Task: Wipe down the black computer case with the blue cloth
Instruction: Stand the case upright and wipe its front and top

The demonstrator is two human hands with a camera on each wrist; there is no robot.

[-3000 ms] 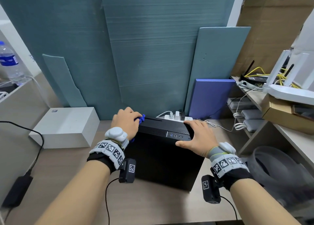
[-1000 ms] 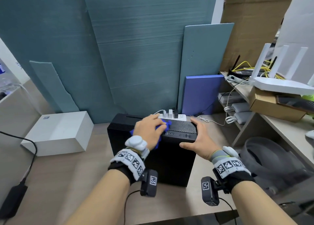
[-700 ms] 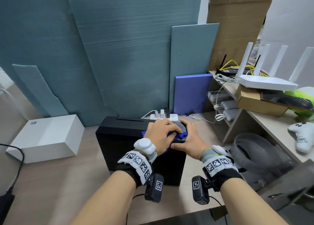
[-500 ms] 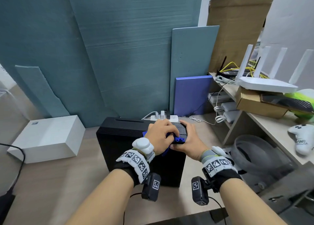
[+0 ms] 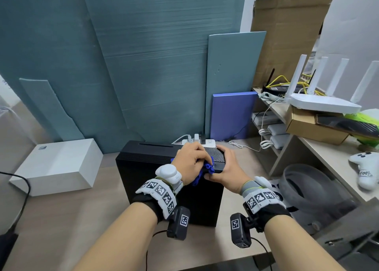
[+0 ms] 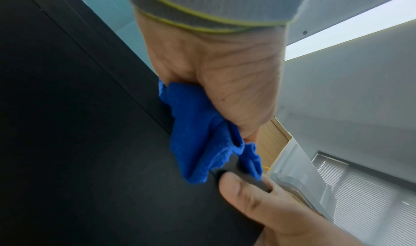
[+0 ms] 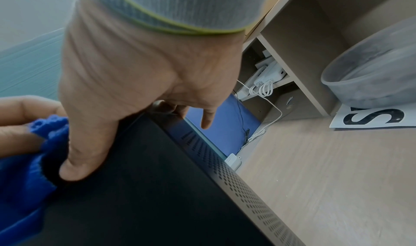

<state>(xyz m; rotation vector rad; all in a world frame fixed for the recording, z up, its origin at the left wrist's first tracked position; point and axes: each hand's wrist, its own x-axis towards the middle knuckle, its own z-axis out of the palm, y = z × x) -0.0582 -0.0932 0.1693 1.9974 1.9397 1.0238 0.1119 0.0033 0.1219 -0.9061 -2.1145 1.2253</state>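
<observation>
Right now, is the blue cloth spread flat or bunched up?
Bunched. The blue cloth is crumpled in the left hand against the top front edge of the black computer case, folds spilling below the palm.

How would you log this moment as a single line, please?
phase: wiping top front edge | left hand: grips blue cloth on black computer case | right hand: holds case corner, steadying
</observation>
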